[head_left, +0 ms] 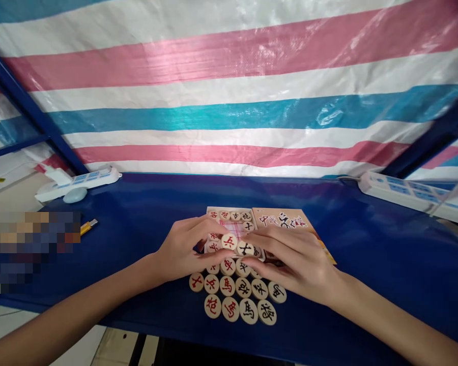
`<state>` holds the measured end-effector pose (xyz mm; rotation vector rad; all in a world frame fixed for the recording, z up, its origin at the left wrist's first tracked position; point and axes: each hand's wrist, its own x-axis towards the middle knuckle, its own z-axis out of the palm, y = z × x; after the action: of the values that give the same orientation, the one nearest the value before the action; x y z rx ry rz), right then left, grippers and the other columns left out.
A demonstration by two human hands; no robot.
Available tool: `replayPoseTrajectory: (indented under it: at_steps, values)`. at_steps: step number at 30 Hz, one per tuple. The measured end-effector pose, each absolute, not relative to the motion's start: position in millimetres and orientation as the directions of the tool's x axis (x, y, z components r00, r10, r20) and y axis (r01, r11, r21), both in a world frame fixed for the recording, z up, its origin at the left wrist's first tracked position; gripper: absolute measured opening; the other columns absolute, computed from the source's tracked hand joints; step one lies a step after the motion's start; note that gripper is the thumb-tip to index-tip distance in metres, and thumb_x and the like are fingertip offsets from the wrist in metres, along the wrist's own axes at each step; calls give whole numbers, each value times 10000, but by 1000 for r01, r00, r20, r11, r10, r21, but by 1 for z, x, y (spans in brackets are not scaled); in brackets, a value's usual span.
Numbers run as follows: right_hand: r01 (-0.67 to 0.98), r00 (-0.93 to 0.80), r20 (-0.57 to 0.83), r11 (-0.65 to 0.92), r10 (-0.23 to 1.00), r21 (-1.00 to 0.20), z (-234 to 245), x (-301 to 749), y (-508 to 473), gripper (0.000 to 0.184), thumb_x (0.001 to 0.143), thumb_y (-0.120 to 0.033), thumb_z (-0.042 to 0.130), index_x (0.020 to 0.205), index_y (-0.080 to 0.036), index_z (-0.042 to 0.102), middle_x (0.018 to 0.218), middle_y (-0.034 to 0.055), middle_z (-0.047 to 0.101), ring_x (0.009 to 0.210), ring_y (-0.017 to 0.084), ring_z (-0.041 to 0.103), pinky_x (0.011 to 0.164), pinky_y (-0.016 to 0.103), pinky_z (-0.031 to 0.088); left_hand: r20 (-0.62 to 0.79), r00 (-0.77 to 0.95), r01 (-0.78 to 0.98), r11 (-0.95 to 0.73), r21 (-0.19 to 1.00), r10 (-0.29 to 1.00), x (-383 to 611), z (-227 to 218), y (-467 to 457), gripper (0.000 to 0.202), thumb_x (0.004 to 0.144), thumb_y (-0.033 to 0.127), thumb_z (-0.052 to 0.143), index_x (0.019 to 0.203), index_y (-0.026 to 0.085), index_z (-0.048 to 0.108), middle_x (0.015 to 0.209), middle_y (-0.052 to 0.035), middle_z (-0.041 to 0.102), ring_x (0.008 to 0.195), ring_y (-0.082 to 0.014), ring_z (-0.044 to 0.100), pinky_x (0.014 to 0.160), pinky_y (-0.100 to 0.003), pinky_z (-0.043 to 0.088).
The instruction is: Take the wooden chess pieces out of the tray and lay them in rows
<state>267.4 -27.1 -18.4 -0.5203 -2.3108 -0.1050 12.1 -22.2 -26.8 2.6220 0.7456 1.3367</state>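
Left hand [183, 251] pinching red-marked disc [229, 241]; right hand [293, 262] pinching black-marked disc [246, 248] (discs touching), above open box [231, 217].

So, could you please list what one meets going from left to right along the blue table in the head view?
White power strip → yellow lighter → left hand → right hand, each holding a round game piece over the box → second power strip.

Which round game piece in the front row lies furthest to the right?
The black-marked piece at the row's right end, nearest the right hand; its three neighbours are red-marked.
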Motion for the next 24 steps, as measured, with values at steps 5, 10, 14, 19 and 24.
replayPoseTrajectory:
  at_steps: [5,10,14,19,24]
  values:
    - [402,-614,697,907,371,-128,-20,267,-27,480,847,-199,741,1299,-174,582,1041,70,697,949,182,674,778,315,579,716,500,360,-869,339,486,11,-29,-20,280,841,291,758,1054,173,621,765,25,623,575,-75,502,537,-206,421]
    - [438,-589,701,888,403,-142,-21,267,-27,447,843,-197,746,1268,-175,605,1045,68,696,928,165,681,769,283,571,689,512,388,-854,346,512,10,-32,-22,255,875,299,716,1085,193,617,845,16,656,574,-69,513,553,-201,444]
    - [438,-584,713,890,388,-126,-20,264,-28,435,857,-221,733,1270,-196,598,958,39,707,794,141,672,672,275,557,698,503,397,-854,338,510,10,-30,-23,263,864,281,733,1083,192,620,862,15,660,566,-63,501,548,-201,436]
    - [402,-575,736,907,356,-124,-18,264,-28,435,841,-206,753,1248,-185,601,975,34,717,820,131,671,705,272,567,722,486,379,-863,334,493,12,-29,-24,266,851,289,752,1057,188,618,863,4,673,561,-64,497,536,-204,436]
    - [409,-602,714,906,357,-109,-20,265,-28,376,860,-242,733,1211,-189,612,988,15,711,799,112,670,689,259,569,718,476,377,-855,356,508,13,-31,-26,289,840,297,764,1074,202,624,885,-3,691,569,-70,525,530,-207,451]
